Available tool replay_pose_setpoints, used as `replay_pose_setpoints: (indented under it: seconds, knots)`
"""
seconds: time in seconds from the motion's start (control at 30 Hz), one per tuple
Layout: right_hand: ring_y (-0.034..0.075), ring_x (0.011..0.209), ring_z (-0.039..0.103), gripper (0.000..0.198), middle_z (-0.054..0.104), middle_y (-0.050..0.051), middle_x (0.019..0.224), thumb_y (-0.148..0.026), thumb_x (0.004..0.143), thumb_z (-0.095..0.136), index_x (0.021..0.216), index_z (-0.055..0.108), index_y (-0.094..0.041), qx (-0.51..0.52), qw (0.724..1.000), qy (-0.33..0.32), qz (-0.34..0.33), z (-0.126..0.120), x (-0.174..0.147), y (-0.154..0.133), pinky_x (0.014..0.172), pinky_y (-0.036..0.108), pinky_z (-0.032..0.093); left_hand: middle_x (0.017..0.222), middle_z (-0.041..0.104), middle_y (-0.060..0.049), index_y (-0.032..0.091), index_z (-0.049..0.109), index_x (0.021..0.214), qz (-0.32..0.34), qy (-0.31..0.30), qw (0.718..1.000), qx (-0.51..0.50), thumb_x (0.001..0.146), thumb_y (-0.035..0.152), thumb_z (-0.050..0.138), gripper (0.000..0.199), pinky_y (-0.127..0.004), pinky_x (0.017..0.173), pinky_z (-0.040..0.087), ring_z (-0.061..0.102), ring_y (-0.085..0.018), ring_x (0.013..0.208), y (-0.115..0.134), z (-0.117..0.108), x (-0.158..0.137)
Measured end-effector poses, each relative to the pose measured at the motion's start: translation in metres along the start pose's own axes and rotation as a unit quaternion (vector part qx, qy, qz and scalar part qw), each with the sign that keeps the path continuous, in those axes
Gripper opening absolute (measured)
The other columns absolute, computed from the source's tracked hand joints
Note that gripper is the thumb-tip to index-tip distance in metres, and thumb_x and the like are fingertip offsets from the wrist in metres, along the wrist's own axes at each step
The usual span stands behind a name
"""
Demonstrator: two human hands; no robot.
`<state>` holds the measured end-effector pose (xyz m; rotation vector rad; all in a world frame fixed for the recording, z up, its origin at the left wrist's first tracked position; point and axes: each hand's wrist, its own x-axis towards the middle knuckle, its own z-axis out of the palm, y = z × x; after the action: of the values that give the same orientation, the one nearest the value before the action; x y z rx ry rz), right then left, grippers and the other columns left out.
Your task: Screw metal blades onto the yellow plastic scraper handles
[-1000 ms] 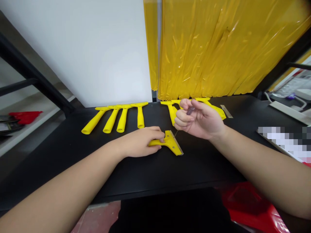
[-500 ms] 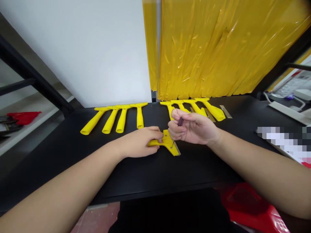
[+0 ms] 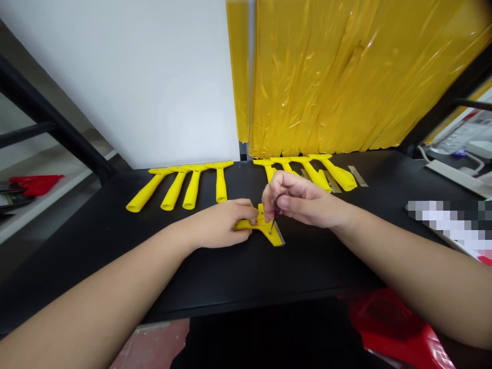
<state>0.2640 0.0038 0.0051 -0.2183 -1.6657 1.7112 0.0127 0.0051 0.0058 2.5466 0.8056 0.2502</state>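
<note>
A yellow scraper [image 3: 272, 237] lies flat on the black table, its metal blade edge facing right. My left hand [image 3: 226, 223] is closed round its handle and presses it to the tabletop. Between the thumb and fingers of my right hand [image 3: 303, 200] is a small screwdriver [image 3: 276, 207] with a dark reddish handle. It tilts slightly, and its thin shaft reaches down to the screw near the scraper's lower corner. My right fingers partly cover the screwdriver's handle.
Several yellow scrapers [image 3: 175, 190] lie along the back left of the black table [image 3: 230, 277]. More yellow scrapers [image 3: 338, 174] lie at the back right, near a loose metal blade [image 3: 357, 176]. Behind stand a white panel [image 3: 154, 82] and yellow plastic sheeting [image 3: 326, 77]. Red plastic [image 3: 400, 328] shows below the front edge.
My right hand has turned and its fingers have shifted on the screwdriver, whose handle now sits lower and further left in view. My left hand and the scraper stay almost still.
</note>
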Motion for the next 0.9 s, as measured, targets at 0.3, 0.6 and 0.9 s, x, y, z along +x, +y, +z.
replay_pose_setpoints:
  seconds: [0.3,0.6,0.9]
  knots:
    - [0.015,0.084,0.076,0.014,0.078,0.005,0.09,-0.022,0.092,0.085,0.098,0.073,-0.017,-0.078,0.997,0.02,-0.017,-0.008,-0.003,-0.007,0.08,0.029,0.063,0.106,0.062,-0.004,0.021,0.068,0.1,-0.012,-0.023,0.999,-0.021,0.09,0.017,0.059,0.015,-0.032,0.087,0.052,0.065,-0.019,0.092,0.002,-0.001,0.0]
    - [0.017,0.085,0.081,0.018,0.08,0.004,0.09,-0.025,0.091,0.088,0.091,0.072,-0.016,-0.006,0.999,0.037,-0.013,-0.014,-0.002,-0.002,0.077,0.029,0.065,0.107,0.063,-0.004,0.021,0.066,0.098,-0.017,-0.022,1.0,-0.009,0.089,0.017,0.06,0.011,-0.032,0.089,0.053,0.067,-0.019,0.094,0.002,-0.001,0.001]
    - [0.016,0.081,0.079,0.025,0.079,0.002,0.088,-0.032,0.085,0.093,0.09,0.074,-0.016,0.048,0.997,0.046,0.036,-0.018,-0.001,0.001,0.078,0.032,0.066,0.107,0.064,-0.004,0.021,0.066,0.098,-0.021,-0.023,1.0,-0.002,0.091,0.019,0.061,0.01,-0.033,0.089,0.054,0.068,-0.019,0.095,0.001,0.001,0.0]
